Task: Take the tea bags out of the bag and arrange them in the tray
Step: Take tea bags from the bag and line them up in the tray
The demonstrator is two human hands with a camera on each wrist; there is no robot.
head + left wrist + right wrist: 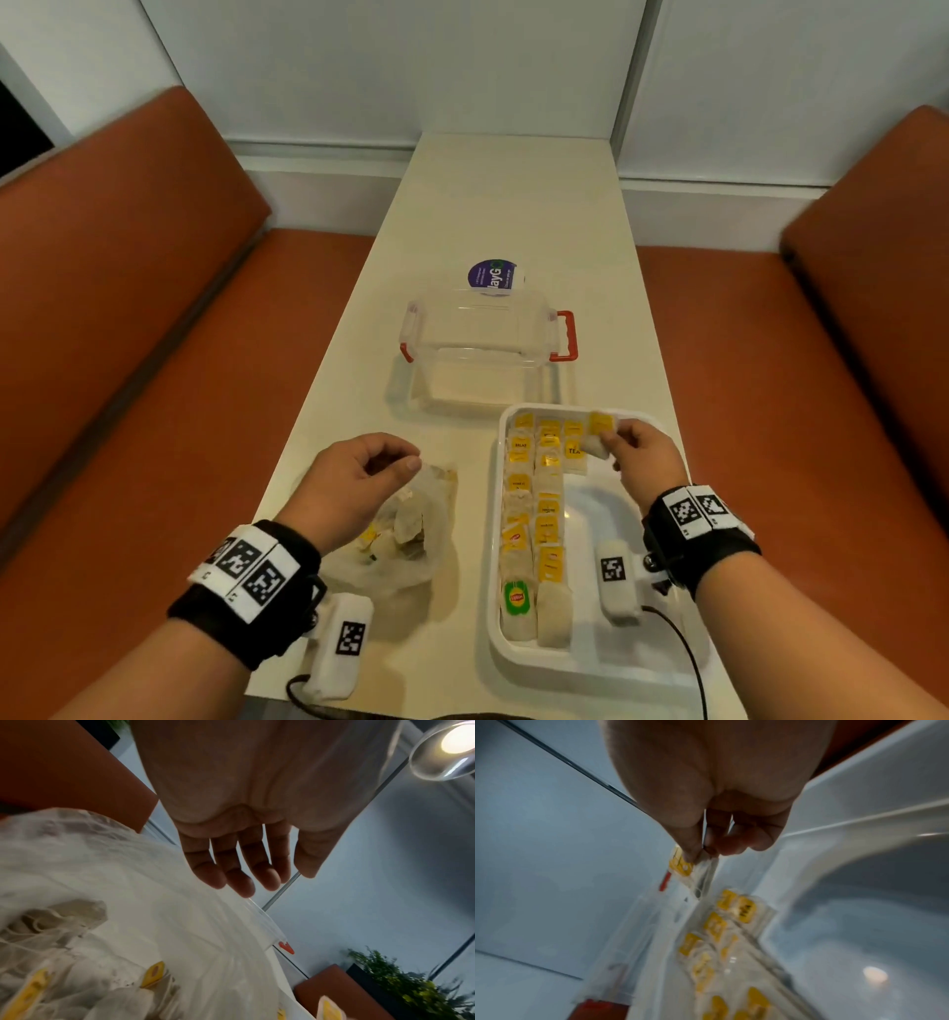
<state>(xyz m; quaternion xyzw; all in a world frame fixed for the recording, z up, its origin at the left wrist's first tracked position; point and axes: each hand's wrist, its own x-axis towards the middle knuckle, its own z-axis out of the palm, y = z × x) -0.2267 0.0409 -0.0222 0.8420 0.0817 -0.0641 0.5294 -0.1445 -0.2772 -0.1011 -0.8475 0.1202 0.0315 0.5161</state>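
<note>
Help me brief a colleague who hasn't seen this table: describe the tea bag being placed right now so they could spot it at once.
Find the white tray at the near right of the table, in front of the clear plastic box. At the tray's far right corner, the right hand pinches one tea bag. Unlike the bags lying flat in rows, it is held in fingertips.
</note>
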